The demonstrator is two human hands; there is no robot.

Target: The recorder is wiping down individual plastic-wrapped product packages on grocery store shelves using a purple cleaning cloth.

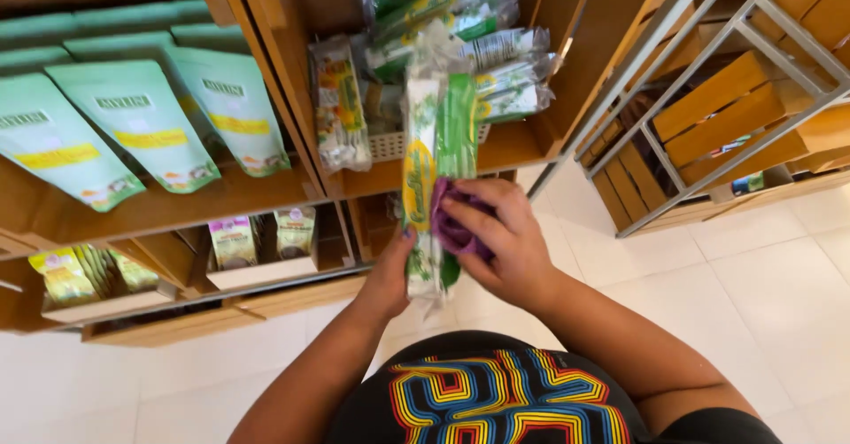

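My left hand [390, 276] grips the lower end of a long clear packet [432, 152] with green and yellow print, held upright in front of the wooden shelf [266, 192]. Against the packet's front my right hand [500, 240] presses a bunched purple cloth [450, 227]. The packet's top reaches up before a white basket [388, 146] stuffed with similar clear packets [478, 46].
Pale green pouches [142, 125] lean in a row on the shelf at left. Smaller packets [232, 240] stand in trays on the lower shelf. A grey metal rack [708, 81] with wooden crates stands at right. White floor tiles [761, 285] lie below.
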